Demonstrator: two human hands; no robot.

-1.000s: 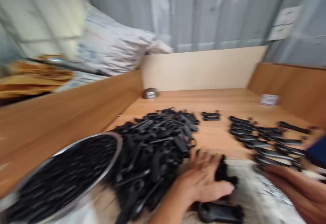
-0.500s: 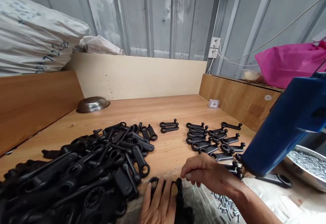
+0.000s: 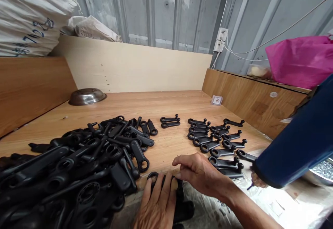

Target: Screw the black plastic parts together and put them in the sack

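Observation:
My left hand (image 3: 158, 201) lies with fingers stretched out flat on a black crank-shaped part (image 3: 153, 177) at the near edge of the wood. Just right of it, my right hand (image 3: 199, 173) has its index finger extended and its thumb near the left fingertips; whether it pinches anything small is hidden. More black parts (image 3: 183, 211) lie under and beside my hands. A big heap of black cranks (image 3: 85, 173) fills the left side. Rows of cranks with round knobs (image 3: 204, 139) lie at the right, and two more (image 3: 170, 122) sit farther back.
A blue power tool (image 3: 293, 142) hangs at the right, above a metal bowl of small metal pieces (image 3: 322, 171). An upturned steel bowl (image 3: 87, 96) and a small clock (image 3: 216, 100) stand at the back. Wooden boards (image 3: 135, 69) wall the table.
My right hand has moved slightly left, its index finger now extended. The left hand stays flat on the part. The whole view has shifted, and the blue tool appears farther right.

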